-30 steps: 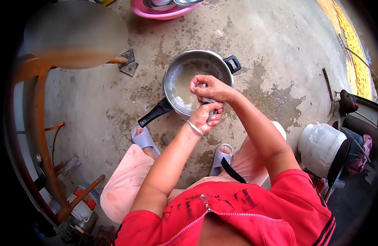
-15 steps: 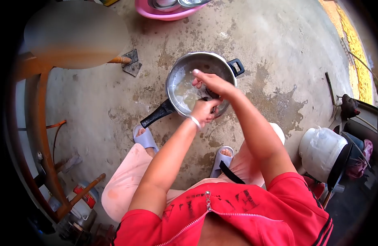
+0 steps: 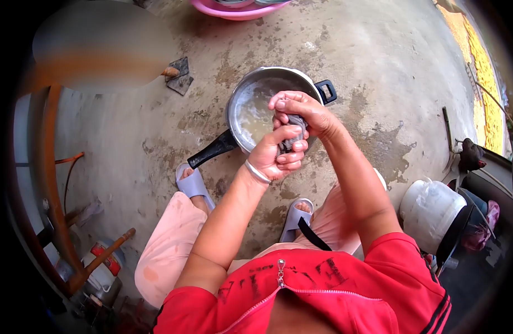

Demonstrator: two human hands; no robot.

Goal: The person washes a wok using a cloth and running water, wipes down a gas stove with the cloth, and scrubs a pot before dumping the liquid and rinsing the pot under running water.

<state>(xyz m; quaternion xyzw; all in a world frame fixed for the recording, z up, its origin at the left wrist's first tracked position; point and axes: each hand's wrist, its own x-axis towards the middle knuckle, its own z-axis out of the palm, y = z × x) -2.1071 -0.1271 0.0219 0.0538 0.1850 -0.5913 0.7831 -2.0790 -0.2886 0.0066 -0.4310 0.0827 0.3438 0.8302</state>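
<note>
A wet-looking grey cloth is bunched between my two hands above the near right part of a metal pot. My left hand has its fingers wrapped round the lower part of the cloth. Around the upper part, my right hand is closed as well. The pot stands on the concrete floor with cloudy water inside. Its long black handle points toward my left foot, and a short black loop handle is on the far right side.
A pink basin holding metal dishes sits at the far edge. To my right stand a white bucket and a dark bird. Wooden furniture is on the left. My sandaled feet flank the pot's near side.
Both hands have drawn closer together and rolled over, bringing the grey cloth into plain view between them. Earlier it was mostly hidden, with my right hand farther over the pot.
</note>
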